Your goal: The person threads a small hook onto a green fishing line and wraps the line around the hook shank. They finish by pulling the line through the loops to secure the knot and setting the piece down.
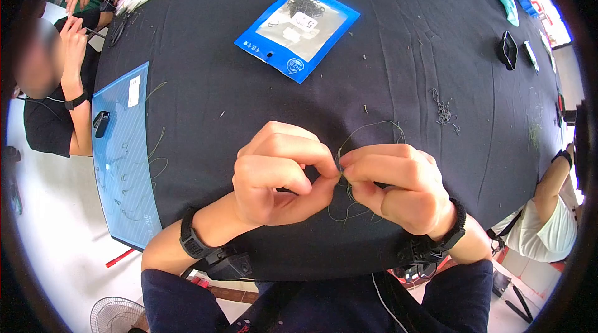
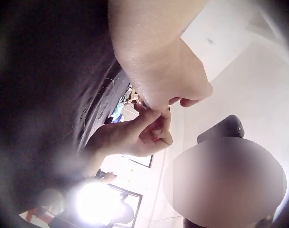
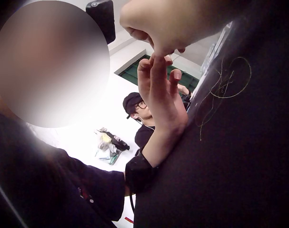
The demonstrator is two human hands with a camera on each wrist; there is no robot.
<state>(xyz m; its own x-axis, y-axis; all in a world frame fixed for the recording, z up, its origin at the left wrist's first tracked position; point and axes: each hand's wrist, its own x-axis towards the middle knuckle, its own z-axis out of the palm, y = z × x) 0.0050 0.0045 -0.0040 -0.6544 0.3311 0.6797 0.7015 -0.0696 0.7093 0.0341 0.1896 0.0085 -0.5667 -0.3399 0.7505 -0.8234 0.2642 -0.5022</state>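
My left hand [image 1: 274, 174] and right hand [image 1: 402, 186] meet fingertip to fingertip low over the black cloth. Thumb and forefinger of each pinch a thin greenish fishing line [image 1: 374, 123]. One loop of it arcs beyond the right fingers, and loose strands hang below the fingertips. In the right wrist view the line [image 3: 249, 71] shows as a loop with tangled ends against the dark cloth. Whatever else sits between the fingertips is hidden by them.
A blue-edged packet [image 1: 249, 41] of small dark hooks lies ahead. Loose dark pieces [image 1: 443, 110] lie to the right. At left, a blue translucent board [image 1: 118, 165] bears a black clip [image 1: 101, 123] and several thin lines. Other people sit left and right.
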